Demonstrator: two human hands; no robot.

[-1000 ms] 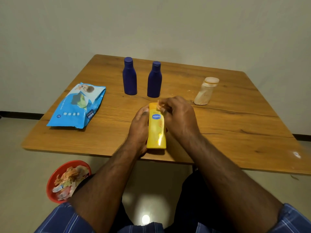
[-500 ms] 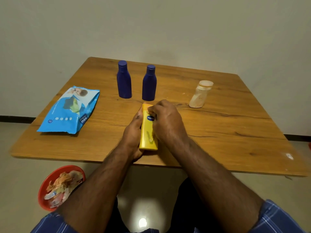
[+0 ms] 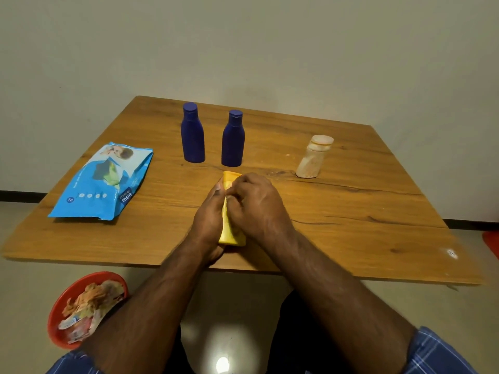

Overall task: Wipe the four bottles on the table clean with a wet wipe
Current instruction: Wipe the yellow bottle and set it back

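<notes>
I see the yellow bottle (image 3: 232,233) lying on its side near the front edge of the table (image 3: 351,211), its length running away from me. My left hand (image 3: 209,220) lies along its left side with the fingers fairly straight against it, the thumb tip up by the far end. My right hand (image 3: 256,203) covers the top and right side, fingers curled over the bottle; a pale bit shows under the fingertips, perhaps the wipe, but I cannot tell for sure. Only the far end and the near end of the bottle show between the hands.

Behind it stand two blue bottles (image 3: 192,133) (image 3: 233,139), upright, side by side and apart from each other. A pale bottle (image 3: 313,157) stands well to the right, looking tilted. The blue wipes pack (image 3: 102,182) lies flat on the left part of the table.

On the floor to the left, below the table edge, sits a red bowl (image 3: 58,314) holding crumpled scraps. Blue checked sleeves (image 3: 437,352) show at the bottom corners.
</notes>
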